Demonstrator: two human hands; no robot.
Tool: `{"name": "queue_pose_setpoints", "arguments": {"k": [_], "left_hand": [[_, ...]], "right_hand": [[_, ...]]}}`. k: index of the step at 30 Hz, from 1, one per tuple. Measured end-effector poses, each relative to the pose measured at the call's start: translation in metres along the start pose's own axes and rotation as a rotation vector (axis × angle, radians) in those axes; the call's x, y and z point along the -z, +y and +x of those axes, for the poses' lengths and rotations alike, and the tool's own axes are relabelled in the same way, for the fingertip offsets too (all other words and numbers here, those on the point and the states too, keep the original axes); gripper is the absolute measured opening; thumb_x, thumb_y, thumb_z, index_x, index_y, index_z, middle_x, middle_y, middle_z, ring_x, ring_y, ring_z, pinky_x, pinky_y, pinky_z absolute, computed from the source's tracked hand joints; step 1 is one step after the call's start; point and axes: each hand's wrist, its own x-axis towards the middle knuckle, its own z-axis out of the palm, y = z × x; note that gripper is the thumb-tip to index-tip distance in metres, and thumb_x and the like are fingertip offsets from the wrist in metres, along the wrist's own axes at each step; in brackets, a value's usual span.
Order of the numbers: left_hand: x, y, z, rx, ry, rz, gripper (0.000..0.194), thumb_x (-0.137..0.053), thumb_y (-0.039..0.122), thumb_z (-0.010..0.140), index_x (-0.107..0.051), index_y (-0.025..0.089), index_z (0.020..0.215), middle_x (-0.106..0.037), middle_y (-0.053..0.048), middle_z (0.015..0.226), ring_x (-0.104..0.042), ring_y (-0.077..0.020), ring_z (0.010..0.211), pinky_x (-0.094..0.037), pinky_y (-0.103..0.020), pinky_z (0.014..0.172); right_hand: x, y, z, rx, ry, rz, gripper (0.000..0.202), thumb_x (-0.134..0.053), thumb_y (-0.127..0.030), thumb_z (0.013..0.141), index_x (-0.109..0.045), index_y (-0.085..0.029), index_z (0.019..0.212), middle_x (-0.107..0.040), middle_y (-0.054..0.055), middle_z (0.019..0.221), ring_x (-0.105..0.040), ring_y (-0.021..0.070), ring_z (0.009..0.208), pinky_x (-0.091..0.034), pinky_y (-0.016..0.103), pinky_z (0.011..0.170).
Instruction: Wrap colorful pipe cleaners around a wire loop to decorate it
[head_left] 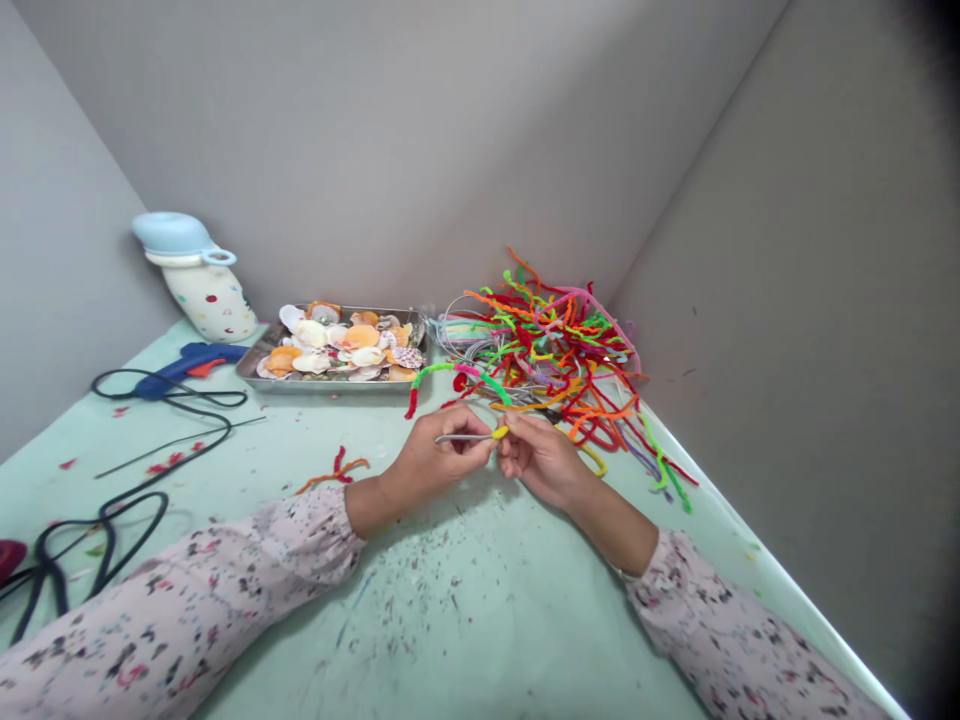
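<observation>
Above the middle of the table, both hands work on one thin grey wire [459,437] partly wrapped in fuzzy pipe cleaner. The wrapped part [440,368] arches up behind the fingers in red, green and pink sections. A short yellow pipe cleaner wrap [499,432] sits between the fingertips, with bare wire running left from it. My left hand [442,445] is closed, thumb and fingers pinching the wire. My right hand [544,458] is closed too, its thumb and index finger pinching at the yellow wrap. The fingers hide part of the wire.
A metal tray [330,386] of seashells stands at the back. Right of it lies a tangled heap of pipe cleaners [555,340]. On the left are a white bottle [214,300], a blue glue gun [176,370] and a looped black cord [112,505]. Orange-red scraps [337,472] lie near my left wrist.
</observation>
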Motion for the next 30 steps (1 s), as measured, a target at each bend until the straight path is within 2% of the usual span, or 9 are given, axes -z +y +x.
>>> {"name": "queue_pose_setpoints", "arguments": {"k": [6,13,20,30], "left_hand": [[-0.0005,0.0001,-0.0011,-0.04,0.011,0.029,0.008,-0.06,0.021,0.078,-0.062,0.014,0.074,-0.06,-0.001,0.07,-0.053,-0.0084,0.064,-0.043,-0.018,0.056],[-0.0017,0.0007,-0.0007,-0.05,0.031,0.063,0.005,-0.061,0.018,0.077,-0.062,0.014,0.075,-0.061,-0.001,0.07,-0.054,-0.0087,0.063,-0.042,-0.018,0.055],[-0.0007,-0.0004,-0.0019,-0.101,0.015,0.149,0.005,-0.06,0.019,0.077,-0.063,0.015,0.074,-0.06,-0.001,0.069,-0.053,-0.0095,0.063,-0.041,-0.019,0.056],[0.0011,0.0025,-0.0018,-0.156,-0.021,0.206,0.007,-0.059,0.018,0.08,-0.064,0.016,0.076,-0.059,-0.001,0.07,-0.053,-0.0103,0.066,-0.041,-0.021,0.062]], "right_hand": [[-0.0017,-0.001,-0.001,-0.003,0.004,0.003,0.023,-0.065,-0.037,0.078,-0.059,-0.016,0.074,-0.06,-0.003,0.054,-0.057,0.0092,0.04,-0.042,0.017,0.037],[-0.0012,-0.0032,-0.002,0.013,-0.026,0.03,0.025,-0.065,-0.04,0.077,-0.062,-0.017,0.083,-0.061,-0.002,0.057,-0.06,0.01,0.044,-0.043,0.017,0.039],[0.0004,-0.0004,-0.0007,-0.007,-0.018,-0.001,0.022,-0.065,-0.035,0.078,-0.058,-0.015,0.073,-0.06,-0.003,0.054,-0.058,0.0091,0.041,-0.042,0.016,0.038],[0.0027,-0.0004,-0.0001,-0.01,-0.045,0.012,0.021,-0.064,-0.034,0.079,-0.058,-0.015,0.072,-0.058,-0.003,0.054,-0.058,0.0092,0.041,-0.043,0.017,0.038]]}}
